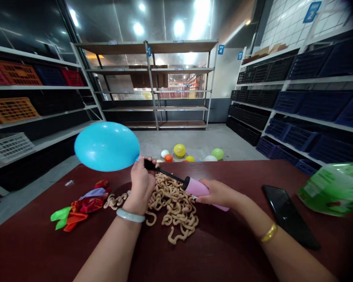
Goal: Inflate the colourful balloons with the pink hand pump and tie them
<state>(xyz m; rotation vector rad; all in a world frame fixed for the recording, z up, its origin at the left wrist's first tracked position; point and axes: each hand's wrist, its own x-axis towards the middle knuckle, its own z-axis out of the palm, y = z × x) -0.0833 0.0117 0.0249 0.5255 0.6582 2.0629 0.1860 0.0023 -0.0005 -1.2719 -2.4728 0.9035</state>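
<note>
A blue inflated balloon (106, 146) sticks out to the left of my left hand (143, 178). That hand is closed around the balloon's neck and the black end of a balloon pump (197, 187). My right hand (216, 193) grips the pump's pink barrel, and a length of black rod shows between the two hands. Exactly how the balloon's neck meets the pump is hidden by my left fingers. Beneath the pump lies a pile of tan, curly pieces (176, 211), which look like snacks. Limp balloons (85, 205) in several colours lie left of my left hand.
On the dark red table (223, 250) a black phone (288, 215) lies right of my right arm, beside a green plastic bag (332, 188). Inflated balloons (179, 150) rest beyond the far edge. Shelves with crates (14, 109) line both sides; a rack (153, 86) stands behind.
</note>
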